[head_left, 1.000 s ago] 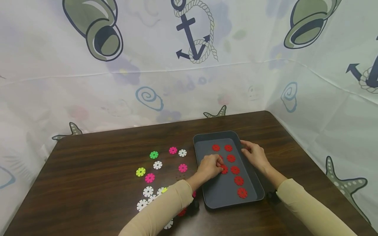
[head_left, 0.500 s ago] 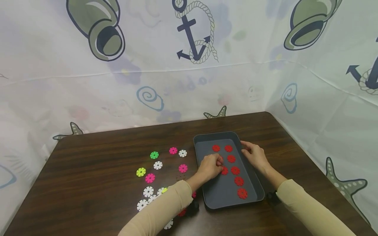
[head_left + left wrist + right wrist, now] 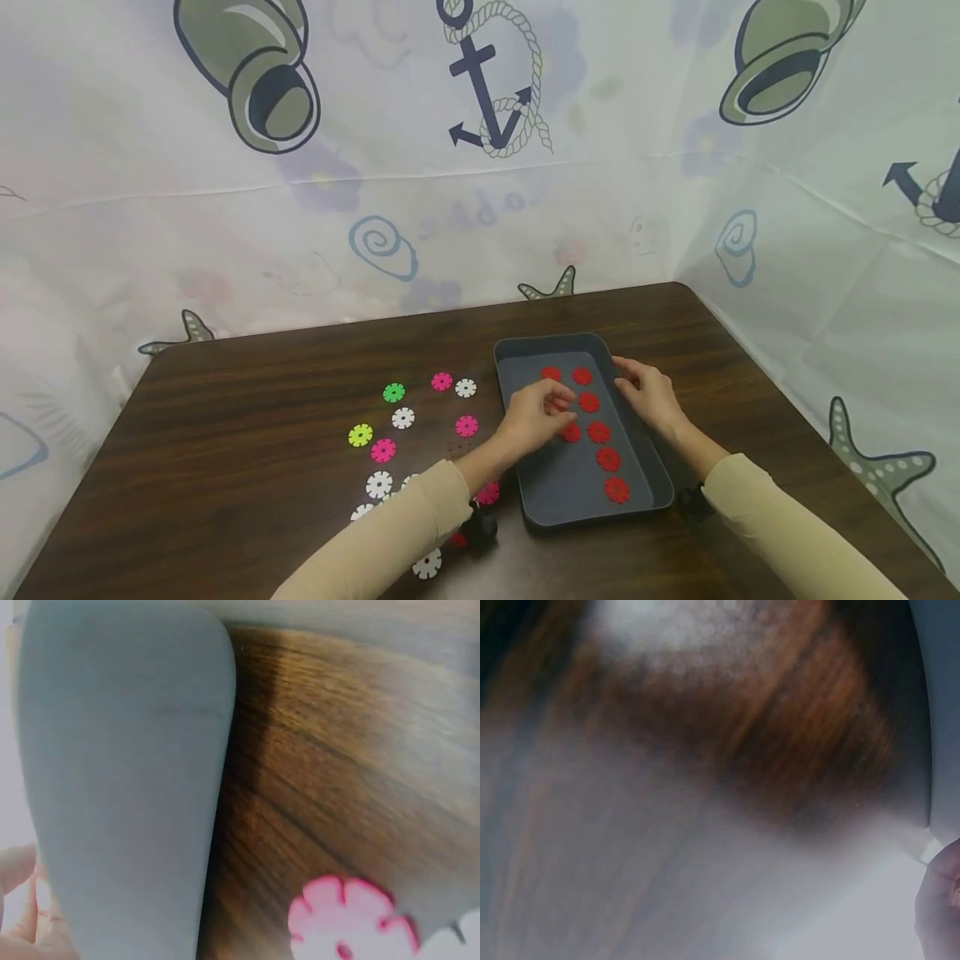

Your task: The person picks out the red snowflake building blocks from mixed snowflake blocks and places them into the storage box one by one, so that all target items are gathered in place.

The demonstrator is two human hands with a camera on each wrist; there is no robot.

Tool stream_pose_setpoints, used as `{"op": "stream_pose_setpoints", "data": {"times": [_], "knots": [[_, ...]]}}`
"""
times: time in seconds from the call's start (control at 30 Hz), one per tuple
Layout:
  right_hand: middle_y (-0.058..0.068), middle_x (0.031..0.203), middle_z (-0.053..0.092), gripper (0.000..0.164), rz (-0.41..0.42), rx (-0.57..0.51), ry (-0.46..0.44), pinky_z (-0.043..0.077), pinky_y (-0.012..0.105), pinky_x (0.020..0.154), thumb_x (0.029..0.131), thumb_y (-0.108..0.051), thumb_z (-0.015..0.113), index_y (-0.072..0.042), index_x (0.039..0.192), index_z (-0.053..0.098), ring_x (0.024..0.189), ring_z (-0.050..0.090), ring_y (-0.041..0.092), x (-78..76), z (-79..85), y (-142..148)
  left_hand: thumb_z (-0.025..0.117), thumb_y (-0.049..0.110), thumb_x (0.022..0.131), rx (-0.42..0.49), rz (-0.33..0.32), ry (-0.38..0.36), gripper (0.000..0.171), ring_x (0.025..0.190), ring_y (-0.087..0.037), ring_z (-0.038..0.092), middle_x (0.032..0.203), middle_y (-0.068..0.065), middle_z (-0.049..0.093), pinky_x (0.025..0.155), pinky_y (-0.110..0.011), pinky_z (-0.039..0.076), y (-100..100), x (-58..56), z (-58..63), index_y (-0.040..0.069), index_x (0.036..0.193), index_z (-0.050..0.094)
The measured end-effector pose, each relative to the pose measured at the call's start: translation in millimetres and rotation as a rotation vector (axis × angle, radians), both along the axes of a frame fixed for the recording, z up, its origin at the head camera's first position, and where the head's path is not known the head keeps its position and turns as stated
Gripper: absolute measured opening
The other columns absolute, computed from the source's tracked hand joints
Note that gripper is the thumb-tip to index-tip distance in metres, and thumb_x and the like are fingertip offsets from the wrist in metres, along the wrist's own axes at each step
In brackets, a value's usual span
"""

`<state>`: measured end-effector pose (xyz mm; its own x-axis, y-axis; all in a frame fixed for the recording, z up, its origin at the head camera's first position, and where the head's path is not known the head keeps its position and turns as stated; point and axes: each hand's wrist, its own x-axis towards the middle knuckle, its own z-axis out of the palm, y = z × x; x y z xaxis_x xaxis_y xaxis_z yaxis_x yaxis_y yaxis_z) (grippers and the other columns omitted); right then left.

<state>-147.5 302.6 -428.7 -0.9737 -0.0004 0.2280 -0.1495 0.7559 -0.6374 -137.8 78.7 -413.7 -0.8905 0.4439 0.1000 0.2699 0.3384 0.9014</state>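
Observation:
A dark grey baking tray (image 3: 555, 487) lies on the brown table, with several notched red discs (image 3: 608, 459) set out inside in two columns. My left hand (image 3: 534, 417) is over the left column, thumb and fingers apart with nothing seen between them; it partly covers some red discs. At the tray's right rim, my right hand (image 3: 651, 398) rests its fingertips against the edge. In the left wrist view the tray's grey side (image 3: 127, 772) fills much of the picture, with left fingers (image 3: 19, 870) at the corner. Right fingers (image 3: 939, 900) show beside the tray wall (image 3: 941, 712).
Left of the tray lie loose notched discs: a green disc (image 3: 393, 392), a yellow disc (image 3: 360, 435), pink discs (image 3: 383, 451) and several white discs (image 3: 378, 484). The left sleeve (image 3: 390, 533) covers some of them. A patterned cloth (image 3: 450, 233) hangs behind the table.
My left hand has lifted slightly off the red disc in the left column, and its thumb and fingers have spread. The right hand stays at the tray's rim.

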Motion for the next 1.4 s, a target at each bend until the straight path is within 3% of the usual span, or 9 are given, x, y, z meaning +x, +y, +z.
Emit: {"op": "stream_pose_setpoints", "data": {"times": [0.33, 0.63, 0.93, 1.4], "knots": [[0.013, 0.078, 0.063, 0.036, 0.013, -0.009, -0.017, 0.042, 0.026, 0.054, 0.089, -0.001, 0.060, 0.006, 0.124, 0.055, 0.065, 0.053, 0.017, -3.5, 3.9, 1.0, 0.070, 0.007, 0.083, 0.086, -0.016, -0.124, 0.024, 0.079, -0.013, 0.066, 0.103, -0.016, 0.067, 0.063, -0.022, 0.053, -33.1, 7.2, 14.4, 0.003, 0.105, 0.064], [0.012, 0.075, 0.060, 0.036, 0.016, 0.003, 0.021, 0.042, 0.028, 0.056, 0.087, 0.002, 0.061, 0.007, 0.122, 0.056, 0.067, 0.054, 0.021, -6.9, 3.4, 2.7, 0.069, 0.005, 0.083, 0.099, -0.060, -0.085, 0.027, 0.079, -0.014, 0.065, 0.101, -0.023, 0.065, 0.066, -0.021, 0.053, -68.4, 15.8, 11.0, -0.004, 0.106, 0.062], [0.010, 0.072, 0.056, 0.036, 0.022, 0.005, 0.012, 0.040, 0.027, 0.056, 0.087, 0.002, 0.060, 0.007, 0.122, 0.056, 0.063, 0.049, 0.018, -7.6, 7.0, 1.2, 0.072, 0.008, 0.081, 0.027, -0.030, -0.096, 0.026, 0.077, -0.016, 0.066, 0.097, -0.016, 0.067, 0.062, -0.017, 0.050, -97.5, 29.5, 5.9, -0.001, 0.103, 0.063], [0.010, 0.073, 0.057, 0.036, 0.024, 0.011, -0.006, 0.042, 0.029, 0.057, 0.087, 0.002, 0.060, 0.007, 0.123, 0.056, 0.067, 0.053, 0.020, -12.2, 8.0, 3.0, 0.078, 0.010, 0.075, -0.130, -0.101, -0.064, 0.028, 0.073, -0.005, 0.061, 0.089, -0.008, 0.068, 0.065, -0.019, 0.051, -135.2, 55.4, -3.6, 0.001, 0.098, 0.065]]}}
